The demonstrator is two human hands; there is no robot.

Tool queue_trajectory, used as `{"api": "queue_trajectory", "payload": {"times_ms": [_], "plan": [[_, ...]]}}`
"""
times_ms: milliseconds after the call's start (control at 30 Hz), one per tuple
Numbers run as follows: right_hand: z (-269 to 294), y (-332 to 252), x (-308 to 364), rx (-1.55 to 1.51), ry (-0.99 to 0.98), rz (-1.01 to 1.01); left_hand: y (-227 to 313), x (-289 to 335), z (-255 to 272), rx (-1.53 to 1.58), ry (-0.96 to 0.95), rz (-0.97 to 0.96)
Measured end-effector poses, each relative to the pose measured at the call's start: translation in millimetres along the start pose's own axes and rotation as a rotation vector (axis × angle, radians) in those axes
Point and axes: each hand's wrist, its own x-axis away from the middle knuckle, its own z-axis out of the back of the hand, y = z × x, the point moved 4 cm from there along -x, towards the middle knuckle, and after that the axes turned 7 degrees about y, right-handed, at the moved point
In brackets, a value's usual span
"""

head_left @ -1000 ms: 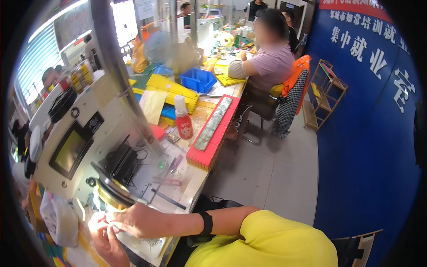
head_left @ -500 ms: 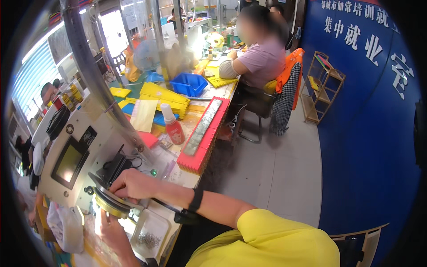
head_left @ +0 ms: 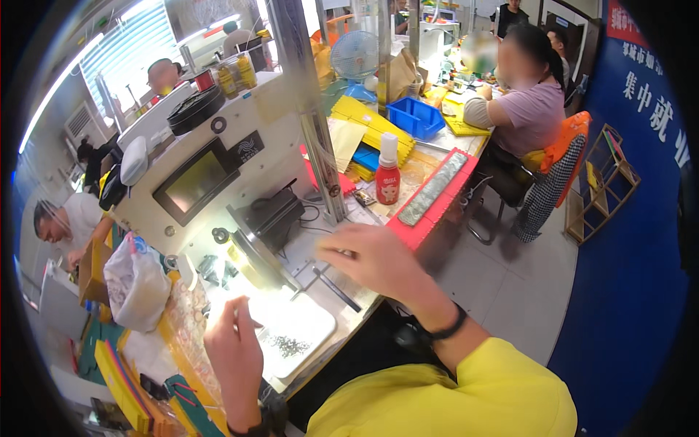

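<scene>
Above the white tray (head_left: 320,318), beside its left side, my left hand (head_left: 234,349) hovers with bent fingers and a gap between finger and thumb. Small dark metal pieces (head_left: 287,345) lie loose in that tray. Over the table's front edge, my right hand (head_left: 382,264) is raised with its fingertips pinched together; a tiny dark spot shows there, too small to name. Between the hands stands a white machine (head_left: 156,218) with a curved grey metal part (head_left: 255,237) and a pale yellow piece (head_left: 247,268) under bright light. A slim black rod-shaped tool (head_left: 336,289) lies right of the tray.
Behind my right hand are a red bottle with white cap (head_left: 387,178), a red stack with a grey strip (head_left: 433,191), and a blue bin (head_left: 415,118). A metal post (head_left: 309,109) rises beside the machine. A white bag (head_left: 137,280) stands left. A person (head_left: 531,102) sits farther along.
Both hands have come away from the curved part of the machine. My right hand moved right and up, my left hand beside the tray. The view has turned left.
</scene>
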Motion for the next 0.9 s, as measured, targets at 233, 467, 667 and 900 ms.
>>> {"api": "queue_trajectory", "payload": {"times_ms": [233, 467, 667, 900], "plan": [[92, 10, 14, -0.137, 0.235, -0.023, 50, 11, -25, 0.48, -0.126, -0.206], [92, 36, 27, -0.919, 0.368, -0.123, 117, -31, -137, 0.099, -0.2, -0.511], [103, 69, -17, -0.849, 0.644, -0.288, 119, -38, -166, 0.021, -0.221, -0.553], [127, 12, -132, -0.454, 0.682, 0.062, 128, -34, -136, 0.007, -0.102, -0.74]]}}
